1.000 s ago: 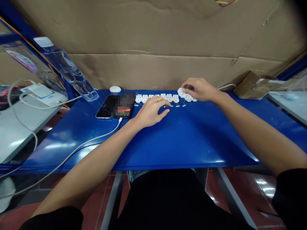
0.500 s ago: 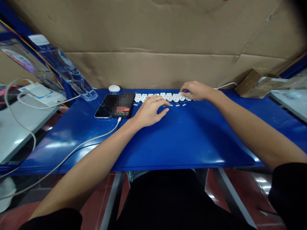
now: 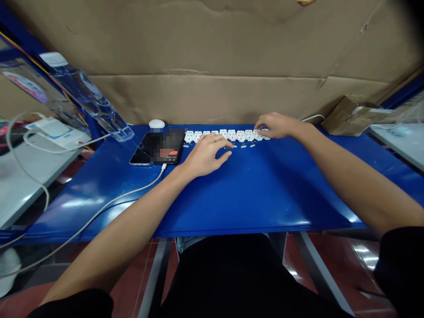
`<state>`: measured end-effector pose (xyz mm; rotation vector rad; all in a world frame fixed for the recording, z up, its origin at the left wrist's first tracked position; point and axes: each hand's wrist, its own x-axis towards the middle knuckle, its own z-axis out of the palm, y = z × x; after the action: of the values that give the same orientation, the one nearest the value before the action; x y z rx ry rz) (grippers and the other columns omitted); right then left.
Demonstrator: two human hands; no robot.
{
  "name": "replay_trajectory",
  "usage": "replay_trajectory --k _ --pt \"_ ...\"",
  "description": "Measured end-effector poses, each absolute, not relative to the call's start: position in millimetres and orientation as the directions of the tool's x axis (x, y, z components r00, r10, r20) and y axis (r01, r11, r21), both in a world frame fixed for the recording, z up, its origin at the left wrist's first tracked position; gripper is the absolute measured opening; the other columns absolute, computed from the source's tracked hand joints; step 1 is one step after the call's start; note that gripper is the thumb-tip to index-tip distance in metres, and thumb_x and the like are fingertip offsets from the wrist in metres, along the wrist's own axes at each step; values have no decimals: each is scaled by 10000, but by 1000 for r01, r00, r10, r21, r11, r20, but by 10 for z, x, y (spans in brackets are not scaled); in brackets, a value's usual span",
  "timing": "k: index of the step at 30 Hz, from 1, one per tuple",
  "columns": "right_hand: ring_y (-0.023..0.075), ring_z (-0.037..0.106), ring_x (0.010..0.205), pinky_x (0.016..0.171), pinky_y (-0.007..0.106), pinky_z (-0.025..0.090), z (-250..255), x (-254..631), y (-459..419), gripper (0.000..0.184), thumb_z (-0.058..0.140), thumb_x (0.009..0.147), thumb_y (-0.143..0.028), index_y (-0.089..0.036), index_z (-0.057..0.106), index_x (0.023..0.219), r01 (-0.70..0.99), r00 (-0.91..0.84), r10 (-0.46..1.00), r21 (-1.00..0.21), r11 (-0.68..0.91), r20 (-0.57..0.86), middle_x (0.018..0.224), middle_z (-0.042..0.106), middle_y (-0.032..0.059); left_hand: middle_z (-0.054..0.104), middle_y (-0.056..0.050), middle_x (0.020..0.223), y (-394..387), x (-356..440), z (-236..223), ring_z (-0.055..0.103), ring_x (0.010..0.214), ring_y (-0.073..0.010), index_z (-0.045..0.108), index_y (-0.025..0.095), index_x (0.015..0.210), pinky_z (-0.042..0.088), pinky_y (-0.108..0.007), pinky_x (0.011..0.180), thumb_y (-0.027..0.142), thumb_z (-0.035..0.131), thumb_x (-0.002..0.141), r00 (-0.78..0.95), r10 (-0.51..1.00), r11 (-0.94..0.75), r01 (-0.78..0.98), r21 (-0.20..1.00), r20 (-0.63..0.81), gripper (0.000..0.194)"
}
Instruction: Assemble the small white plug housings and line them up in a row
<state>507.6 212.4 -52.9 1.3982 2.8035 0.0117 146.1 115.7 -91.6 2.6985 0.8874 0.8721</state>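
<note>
Two forearms frame a broad stretch of blue tabletop (image 3: 238, 194), whose front edge lies well short of the hands, giving ample room to draw a piece bodyward. Left of the left hand (image 3: 208, 152), a white cable (image 3: 141, 190) rises to two phones (image 3: 144, 148) lying flat side by side, probably parked there out of the way, though they limit that hand's sideways travel. The left hand is palm down, fingers loosely curved, thumb well apart from the index finger; nothing shows in that gap, and its underside is hidden. Between the hands, small pale strips (image 3: 244, 146) lie just in front of a row of white pieces (image 3: 232, 135). The row runs from beside the phones, behind the left hand, to the right hand, apparently lined up to keep every piece within reach. The right hand (image 3: 276, 126) bends over the row's right end, thumb and fingertips at the pieces; whether they pinch one, I cannot tell. Beyond both hands, the far edge and a cardboard sheet (image 3: 212, 97) leave little room behind the row.
</note>
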Motion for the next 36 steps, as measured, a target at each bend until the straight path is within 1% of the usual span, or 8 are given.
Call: replay_trajectory --k 9,13,16,22,25,27,32,36 --pt "309 782 1016 936 436 589 -271 5016 1776 342 676 1010 -328 -159 894 1212 816 -567 811 -40 577 142 1213 873 165 858 -79 1274 1168 1468 -935 765 1290 -312 794 238 1272 517 -517 1184 306 667 1148 655 573 -819 477 318 493 190" --pt "279 779 954 882 400 575 -326 4671 1359 257 696 933 -222 -176 873 1114 725 -678 732 -102 681 71 1142 877 137 855 -88 1272 1166 1472 -964 763 1302 -316 790 227 1310 512 -523 1201 305 661 1155 656 571 -820 477 316 493 217" --pt "284 788 1001 883 398 568 -420 4425 1099 241 673 973 -236 -188 860 1118 639 -754 654 -165 751 57 1149 875 128 849 -97 1284 1171 1466 -974 763 1302 -322 782 221 1336 524 -528 1193 322 657 1157 667 561 -828 462 318 491 240" --pt "288 802 1053 938 442 607 -430 4431 961 375 571 1022 -252 -182 852 1261 532 -760 602 -298 792 244 1176 876 126 821 -117 1423 1135 1462 -932 750 1353 -348 772 223 1440 533 -539 1218 420 731 1116 769 480 -868 349 353 421 381" --pt "295 816 1063 956 474 635 -433 4476 937 366 569 1045 -243 -209 870 1250 510 -697 629 -378 773 345 1122 894 102 759 -115 1599 1097 1485 -942 701 1472 -366 735 258 1559 510 -562 1271 485 736 1134 841 411 -886 276 373 353 482" --pt "289 834 1077 983 481 663 -459 4461 906 332 619 1062 -271 -237 874 1274 495 -612 673 -462 736 415 1150 906 82 744 -88 1637 1087 1504 -966 680 1516 -349 727 291 1579 507 -555 1282 446 693 1170 863 377 -891 239 386 337 439" --pt "246 875 1020 1013 449 747 -529 4341 834 298 819 1049 -487 -261 867 1238 312 -342 767 -705 637 542 1158 910 47 835 -89 1384 1119 1515 -1010 753 1295 -319 779 272 1433 561 -527 1167 327 689 1158 815 450 -862 289 416 365 295" --pt "239 892 990 916 409 785 -543 4258 815 426 916 978 -614 -262 824 1200 169 -200 782 -766 621 590 1110 897 52 837 -84 1329 1153 1484 -1004 745 1260 -317 773 241 1328 560 -504 1132 343 760 1108 769 518 -828 341 444 376 243"
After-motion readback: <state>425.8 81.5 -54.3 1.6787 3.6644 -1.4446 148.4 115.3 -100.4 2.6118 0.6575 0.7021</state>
